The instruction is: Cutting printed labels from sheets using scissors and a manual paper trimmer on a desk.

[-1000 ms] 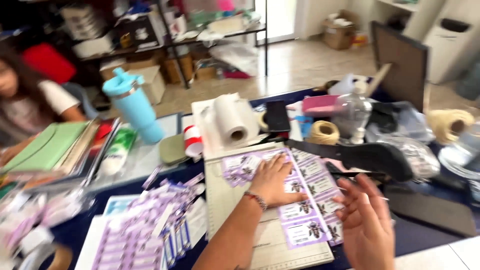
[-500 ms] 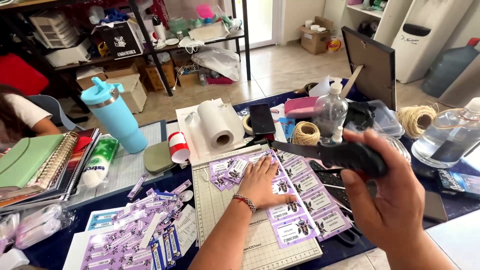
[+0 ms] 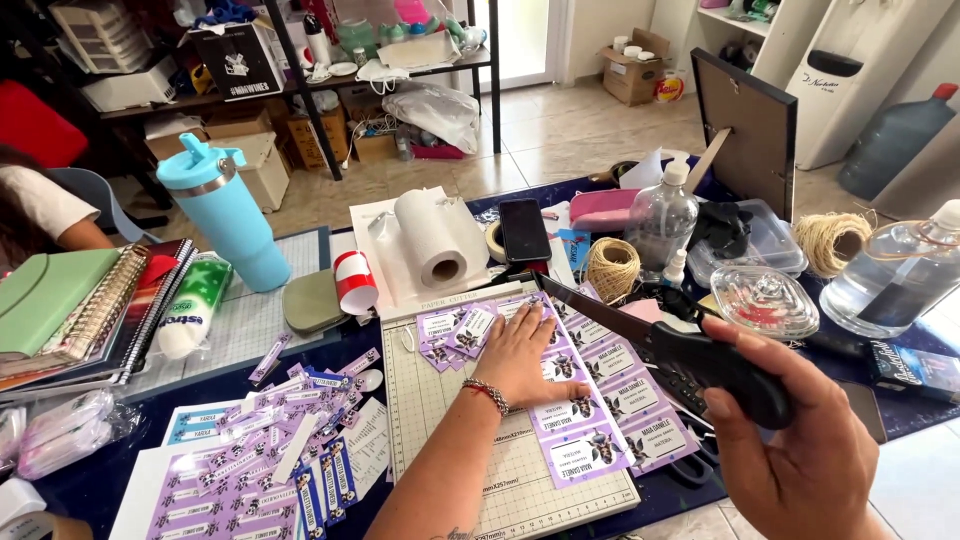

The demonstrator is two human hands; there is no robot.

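My left hand (image 3: 527, 355) lies flat, fingers spread, on a sheet of purple printed labels (image 3: 612, 400) that rests on a white gridded paper cutter (image 3: 470, 440). My right hand (image 3: 800, 440) grips the black handle of the cutter's blade arm (image 3: 640, 335), which is raised at an angle above the sheet's right side. A few cut purple labels (image 3: 455, 330) lie near the cutter's top edge, just left of my left hand.
A pile of cut purple labels (image 3: 270, 450) lies left of the cutter. Behind it stand a paper towel roll (image 3: 432, 238), a phone (image 3: 524, 230), a blue tumbler (image 3: 222, 212), twine (image 3: 611, 268) and bottles (image 3: 664, 215). Notebooks (image 3: 70, 310) lie far left beside a seated person (image 3: 40, 210).
My right hand has taken hold of the blade arm's handle and lifted it. My left hand stays pressed on the label sheet. The view has tilted up and steadied.
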